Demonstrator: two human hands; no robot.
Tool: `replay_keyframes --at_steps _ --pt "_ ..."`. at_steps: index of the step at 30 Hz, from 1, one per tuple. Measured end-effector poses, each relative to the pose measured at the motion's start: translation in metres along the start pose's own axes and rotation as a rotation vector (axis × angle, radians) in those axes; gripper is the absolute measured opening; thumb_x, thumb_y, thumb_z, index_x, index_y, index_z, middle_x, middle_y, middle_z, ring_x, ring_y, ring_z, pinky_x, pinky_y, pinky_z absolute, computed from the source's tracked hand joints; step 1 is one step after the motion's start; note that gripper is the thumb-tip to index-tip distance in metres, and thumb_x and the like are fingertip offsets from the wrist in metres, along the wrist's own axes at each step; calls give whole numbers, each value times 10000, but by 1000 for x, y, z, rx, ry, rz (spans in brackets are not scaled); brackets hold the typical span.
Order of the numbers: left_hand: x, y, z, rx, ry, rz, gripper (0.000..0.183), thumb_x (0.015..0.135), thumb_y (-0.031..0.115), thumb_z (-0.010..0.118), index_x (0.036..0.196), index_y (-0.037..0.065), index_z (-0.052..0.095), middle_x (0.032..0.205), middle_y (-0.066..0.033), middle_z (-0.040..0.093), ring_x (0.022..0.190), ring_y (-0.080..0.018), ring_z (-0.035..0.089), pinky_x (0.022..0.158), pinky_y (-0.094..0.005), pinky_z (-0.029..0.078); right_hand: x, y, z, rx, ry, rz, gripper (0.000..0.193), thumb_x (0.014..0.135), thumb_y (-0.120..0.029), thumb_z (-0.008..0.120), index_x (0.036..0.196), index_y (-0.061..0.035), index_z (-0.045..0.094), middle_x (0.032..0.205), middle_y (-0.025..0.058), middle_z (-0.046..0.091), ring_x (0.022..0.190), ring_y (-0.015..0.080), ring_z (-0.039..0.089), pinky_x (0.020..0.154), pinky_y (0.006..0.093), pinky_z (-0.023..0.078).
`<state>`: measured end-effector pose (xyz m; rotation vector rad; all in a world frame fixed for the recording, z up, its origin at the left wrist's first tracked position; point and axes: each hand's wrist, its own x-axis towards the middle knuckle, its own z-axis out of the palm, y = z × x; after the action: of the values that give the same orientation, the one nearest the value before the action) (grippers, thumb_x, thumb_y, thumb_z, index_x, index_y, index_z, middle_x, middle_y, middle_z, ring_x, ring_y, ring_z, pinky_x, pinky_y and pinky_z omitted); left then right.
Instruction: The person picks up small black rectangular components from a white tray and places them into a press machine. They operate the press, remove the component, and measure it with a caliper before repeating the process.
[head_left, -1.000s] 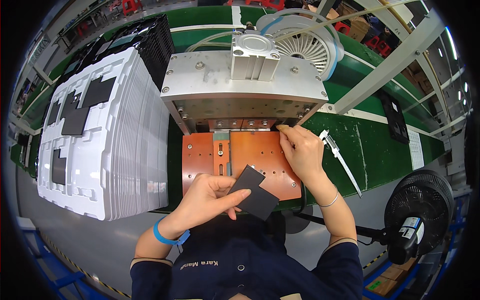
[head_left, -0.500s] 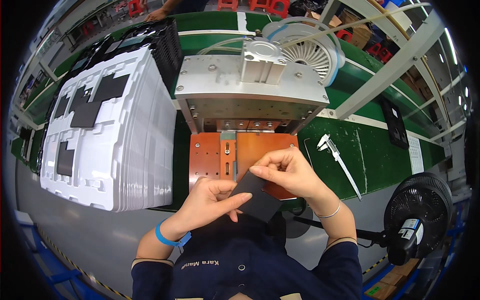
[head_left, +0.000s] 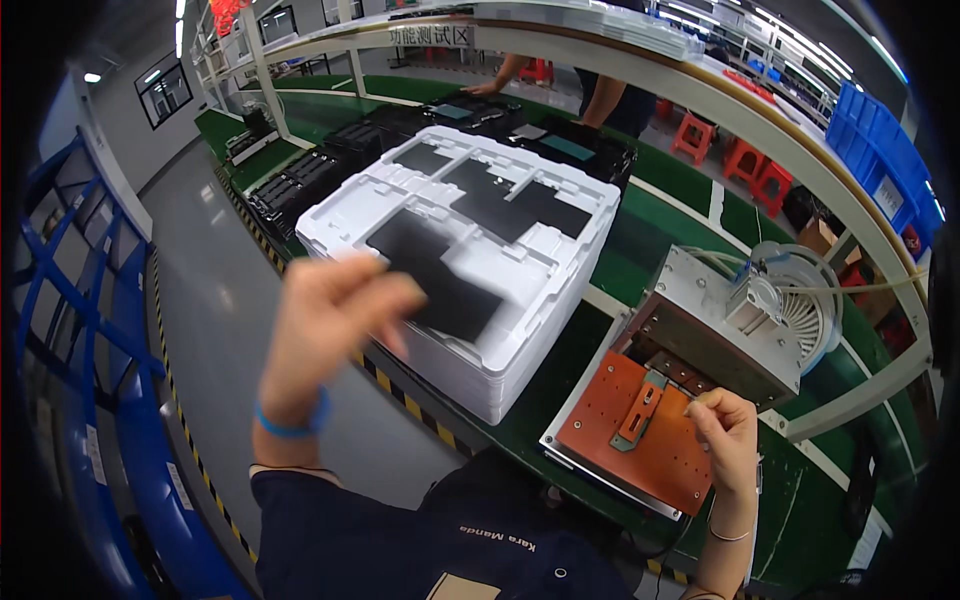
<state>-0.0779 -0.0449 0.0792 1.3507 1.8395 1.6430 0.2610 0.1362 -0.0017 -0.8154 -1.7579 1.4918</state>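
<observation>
My left hand [head_left: 335,315], smeared by motion and wearing a blue wristband, pinches a thin black sheet [head_left: 455,305] by its edge. The sheet is blurred too, over the near part of the top tray in a white plastic tray stack [head_left: 520,375]. Other black sheets [head_left: 555,212] lie in that tray's recesses. To the right, my right hand [head_left: 728,435] has its fingers drawn together above the edge of the orange plate [head_left: 640,460] of a small press. Whatever lies between those fingertips, if anything, is too small to make out.
The metal press body [head_left: 690,310] with its cylinder stands behind the orange plate, beside a white reel [head_left: 815,310]. Black trays [head_left: 300,190] line the green bench beyond the white stack. A co-worker's arm [head_left: 605,100] reaches in at the back. A blue rack [head_left: 90,330] stands left.
The view has swung left toward the tray stack. My left hand has carried the black sheet from in front of the press to the tray; my right hand has let go of it.
</observation>
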Motion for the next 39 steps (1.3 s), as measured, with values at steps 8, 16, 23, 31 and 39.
replay_keyframes --at_steps 8,16,23,31,39 --pt "104 -90 -145 258 118 -398 314 890 357 675 731 92 620 570 28 575 463 -19 506 408 -165 327 73 -56 100 -543 -93 -588 100 789 -85 723 836 -16 667 718 70 579 612 171 546 575 279 432" --pt "98 -94 -101 1005 392 20 396 702 344 801 939 52 676 1102 -132 634 1006 -288 587 795 -365 478 170 -36 187 -896 -1 -753 422 724 -223 783 1051 -34 595 1044 159 611 1015 334 558 864 420 447" --pt "76 -105 -82 784 -46 232 357 978 309 477 1191 97 670 1303 -124 602 1354 -340 406 1110 -467 281 177 -33 195 -738 -89 -649 329 754 -130 746 1031 -47 588 1000 138 636 969 335 559 870 420 439" --pt "63 -106 -85 718 111 391 331 947 241 547 1195 48 652 1330 -185 561 1308 -384 447 1096 -486 297 119 -69 132 -504 17 -826 349 697 -41 760 1011 -38 607 1045 115 645 1022 329 558 905 388 438" --pt "-48 -105 -18 1121 408 1186 259 914 192 416 948 150 669 1020 -77 630 939 -238 586 937 -505 452 -64 -5 -12 -821 252 -254 328 604 2 798 881 -24 624 1124 141 650 1028 315 577 893 392 457"
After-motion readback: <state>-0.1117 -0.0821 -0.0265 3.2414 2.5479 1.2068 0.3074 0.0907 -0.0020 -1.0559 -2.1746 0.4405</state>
